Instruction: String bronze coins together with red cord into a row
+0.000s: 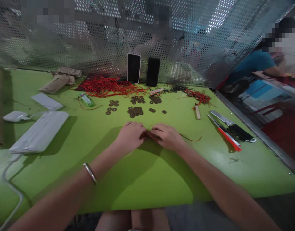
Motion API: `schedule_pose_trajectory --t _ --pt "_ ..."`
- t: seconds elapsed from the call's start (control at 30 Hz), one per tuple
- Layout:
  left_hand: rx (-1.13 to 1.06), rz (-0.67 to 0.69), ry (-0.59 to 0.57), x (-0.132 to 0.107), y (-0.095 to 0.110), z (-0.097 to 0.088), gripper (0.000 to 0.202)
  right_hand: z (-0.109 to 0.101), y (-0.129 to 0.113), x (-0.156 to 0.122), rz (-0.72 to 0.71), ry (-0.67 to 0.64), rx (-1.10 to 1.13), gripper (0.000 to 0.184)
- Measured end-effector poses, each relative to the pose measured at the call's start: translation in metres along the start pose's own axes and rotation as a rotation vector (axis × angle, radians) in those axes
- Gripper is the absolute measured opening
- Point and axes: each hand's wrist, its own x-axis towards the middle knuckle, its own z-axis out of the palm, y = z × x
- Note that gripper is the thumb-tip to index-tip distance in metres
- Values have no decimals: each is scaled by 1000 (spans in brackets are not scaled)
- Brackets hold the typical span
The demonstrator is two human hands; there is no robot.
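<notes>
My left hand (130, 135) and my right hand (166, 136) rest close together on the green table (142, 179), fingertips meeting over a thin red cord (190, 139) that trails out to the right. Both hands pinch the cord between their fingers; whatever else sits under the fingers is hidden. Beyond the hands lie several brown coins (135, 111) in small clusters. A heap of red cords (106, 87) lies further back. A silver bangle (90, 173) is on my left wrist.
Two phones (134, 68) lean on the perforated metal screen (89, 38). A white pouch (39, 131), a white charger (15, 116) and a lighter (86, 99) lie left. Scissors, a red-handled cutter (227, 136) and a comb lie right. A person (255, 64) sits beyond the right edge.
</notes>
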Motion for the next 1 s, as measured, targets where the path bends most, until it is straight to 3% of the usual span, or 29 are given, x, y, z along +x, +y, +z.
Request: schedule_pose_trajectory --t 0.2,0.6,0.83,1.0 --pt "-11 -34 -15 0 2 -2 15 2 -1 2 -117 -55 -47 26" --pt "-62 -71 23 0 -3 3 24 4 -2 2 -167 24 -237 22" --pt "-54 -104 91 0 0 -1 32 5 -1 2 -47 21 -94 20" --pt "8 -30 65 -2 5 -2 13 4 1 2 47 -31 -18 18"
